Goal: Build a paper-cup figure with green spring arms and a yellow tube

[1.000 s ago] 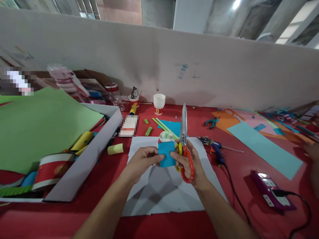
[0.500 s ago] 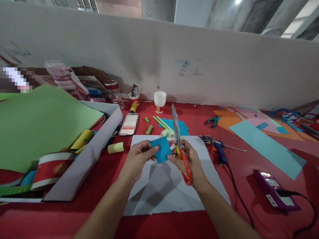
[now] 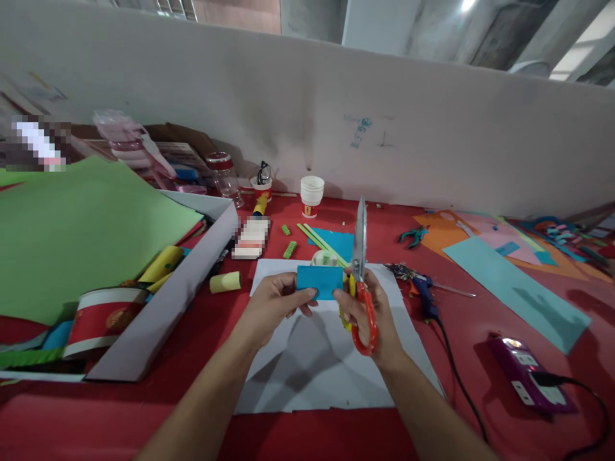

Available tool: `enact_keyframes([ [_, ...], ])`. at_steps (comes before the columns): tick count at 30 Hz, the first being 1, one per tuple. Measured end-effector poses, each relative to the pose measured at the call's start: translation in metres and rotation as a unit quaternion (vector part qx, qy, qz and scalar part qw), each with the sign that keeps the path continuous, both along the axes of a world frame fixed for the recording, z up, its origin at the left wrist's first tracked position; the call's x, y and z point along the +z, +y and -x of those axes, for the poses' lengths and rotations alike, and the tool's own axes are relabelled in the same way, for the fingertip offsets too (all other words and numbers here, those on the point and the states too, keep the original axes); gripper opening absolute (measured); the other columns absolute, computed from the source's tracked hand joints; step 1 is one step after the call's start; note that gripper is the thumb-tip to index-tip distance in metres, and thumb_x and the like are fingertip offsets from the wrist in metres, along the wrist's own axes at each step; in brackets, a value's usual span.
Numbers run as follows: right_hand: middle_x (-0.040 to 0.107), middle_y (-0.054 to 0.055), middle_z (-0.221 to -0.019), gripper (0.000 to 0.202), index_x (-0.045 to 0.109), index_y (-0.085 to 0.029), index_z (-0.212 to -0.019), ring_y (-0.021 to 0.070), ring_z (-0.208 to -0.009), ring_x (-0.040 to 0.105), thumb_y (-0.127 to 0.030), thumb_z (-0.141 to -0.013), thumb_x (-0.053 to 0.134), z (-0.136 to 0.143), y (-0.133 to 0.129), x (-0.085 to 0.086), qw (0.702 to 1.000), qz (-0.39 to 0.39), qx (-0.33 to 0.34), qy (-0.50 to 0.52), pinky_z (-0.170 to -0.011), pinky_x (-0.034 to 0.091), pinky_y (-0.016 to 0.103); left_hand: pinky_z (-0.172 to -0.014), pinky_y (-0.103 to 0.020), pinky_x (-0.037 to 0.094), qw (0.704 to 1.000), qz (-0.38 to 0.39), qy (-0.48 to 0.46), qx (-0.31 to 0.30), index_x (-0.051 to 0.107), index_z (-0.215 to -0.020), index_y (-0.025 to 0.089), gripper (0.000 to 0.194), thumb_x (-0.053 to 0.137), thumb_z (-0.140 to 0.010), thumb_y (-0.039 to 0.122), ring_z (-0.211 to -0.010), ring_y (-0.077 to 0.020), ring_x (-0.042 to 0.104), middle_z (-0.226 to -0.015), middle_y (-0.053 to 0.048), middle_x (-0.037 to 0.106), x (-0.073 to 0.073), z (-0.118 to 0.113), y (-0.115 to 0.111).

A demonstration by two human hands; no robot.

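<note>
Between my hands is a small blue paper piece (image 3: 319, 282), level, its long edge running left to right. My left hand (image 3: 281, 301) pinches its left part with the thumb in front. At its lower right corner, my right hand (image 3: 368, 304) grips the paper too. Scissors with red and yellow handles (image 3: 366, 326) also hang in my right hand, blades pointing up. Behind the paper stands a tape roll (image 3: 323, 258), partly hidden. White paper (image 3: 327, 371) lies below my hands on the red table (image 3: 202, 410).
At left is a white box (image 3: 163, 314) with green sheets and a cup. Stacked cups (image 3: 312, 195) stand at the back. Blue sheets (image 3: 341, 242) lie behind my hands. To the right are pliers (image 3: 413, 237), a glue gun (image 3: 423, 294) with its cord and a purple power strip (image 3: 528, 374).
The blue paper has turned from tilted to level and looks shorter in height. My right hand has moved slightly right, and the scissors stand more upright. The camera view has shifted a little.
</note>
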State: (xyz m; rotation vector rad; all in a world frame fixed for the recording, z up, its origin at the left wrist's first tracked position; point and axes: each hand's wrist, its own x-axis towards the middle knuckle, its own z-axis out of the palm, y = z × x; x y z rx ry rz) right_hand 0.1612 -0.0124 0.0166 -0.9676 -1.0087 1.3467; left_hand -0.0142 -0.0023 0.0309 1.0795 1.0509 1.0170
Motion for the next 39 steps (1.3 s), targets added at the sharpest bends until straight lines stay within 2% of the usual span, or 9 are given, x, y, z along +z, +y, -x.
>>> enact_keyframes([
  [5, 0.057, -0.011, -0.061, 0.047, 0.053, -0.025, -0.099, 0.0067, -0.044, 0.047, -0.03, -0.065, 0.085, 0.005, -0.006, 0.002, 0.999, 0.013, 0.003, -0.042, -0.04, 0.039, 0.017, -0.046, -0.022, 0.033, 1.0, -0.001, -0.005, 0.003, 0.069, -0.076, 0.015, 0.023, 0.077, -0.067, 0.035, -0.053, -0.0135, 0.063, -0.066, -0.004, 0.071, -0.001, -0.002, -0.001],
  [11, 0.055, -0.011, -0.059, 0.049, 0.056, -0.025, -0.095, 0.0077, -0.045, 0.048, -0.027, -0.059, 0.089, 0.004, -0.002, 0.002, 0.998, 0.012, -0.042, -0.036, -0.04, 0.038, 0.018, -0.046, -0.022, 0.035, 1.0, -0.009, 0.006, 0.008, 0.068, -0.075, 0.015, 0.021, 0.076, -0.068, 0.033, -0.054, -0.0151, 0.065, -0.067, -0.004, 0.072, -0.005, -0.003, -0.001],
  [15, 0.059, -0.009, -0.065, 0.049, 0.055, -0.026, -0.102, 0.0073, -0.045, 0.048, -0.03, -0.064, 0.086, 0.003, -0.001, 0.003, 0.998, -0.005, -0.057, -0.016, -0.04, 0.039, 0.019, -0.048, -0.022, 0.036, 1.0, -0.013, -0.009, 0.024, 0.067, -0.073, 0.015, 0.021, 0.076, -0.069, 0.034, -0.054, -0.0142, 0.065, -0.067, -0.004, 0.073, -0.007, -0.004, -0.001],
  [20, 0.062, -0.009, -0.067, 0.057, 0.05, -0.026, -0.103, 0.007, -0.043, 0.05, -0.028, -0.06, 0.088, 0.009, -0.006, -0.001, 0.998, 0.025, -0.04, -0.033, -0.036, 0.036, 0.017, -0.049, -0.022, 0.038, 1.0, -0.022, -0.008, 0.02, 0.068, -0.073, 0.016, 0.02, 0.074, -0.072, 0.034, -0.055, -0.0133, 0.064, -0.067, -0.002, 0.071, -0.009, -0.01, -0.004],
  [28, 0.059, -0.011, -0.066, 0.054, 0.053, -0.026, -0.101, 0.0045, -0.043, 0.047, -0.024, -0.06, 0.088, 0.005, -0.001, 0.004, 0.995, 0.01, -0.097, -0.007, -0.039, 0.039, 0.016, -0.049, -0.023, 0.04, 0.999, -0.013, 0.0, 0.038, 0.067, -0.072, 0.015, 0.02, 0.076, -0.071, 0.033, -0.055, -0.0143, 0.065, -0.067, -0.003, 0.073, -0.011, -0.01, -0.002],
  [34, 0.055, -0.012, -0.061, 0.054, 0.051, -0.027, -0.103, 0.0056, -0.041, 0.047, -0.028, -0.063, 0.087, 0.008, -0.004, -0.003, 0.998, 0.013, -0.058, -0.021, -0.036, 0.038, 0.016, -0.052, -0.023, 0.043, 0.999, -0.008, -0.024, 0.019, 0.068, -0.075, 0.015, 0.02, 0.075, -0.071, 0.034, -0.057, -0.0143, 0.066, -0.067, -0.002, 0.072, -0.011, -0.012, -0.003],
  [39, 0.055, -0.012, -0.063, 0.055, 0.052, -0.027, -0.102, 0.0051, -0.043, 0.046, -0.027, -0.061, 0.088, 0.006, -0.004, 0.001, 0.995, -0.002, -0.101, -0.025, -0.039, 0.04, 0.016, -0.051, -0.023, 0.042, 1.0, -0.013, -0.004, 0.02, 0.068, -0.075, 0.016, 0.018, 0.075, -0.071, 0.032, -0.055, -0.0137, 0.065, -0.066, -0.001, 0.072, -0.01, -0.013, -0.005],
])
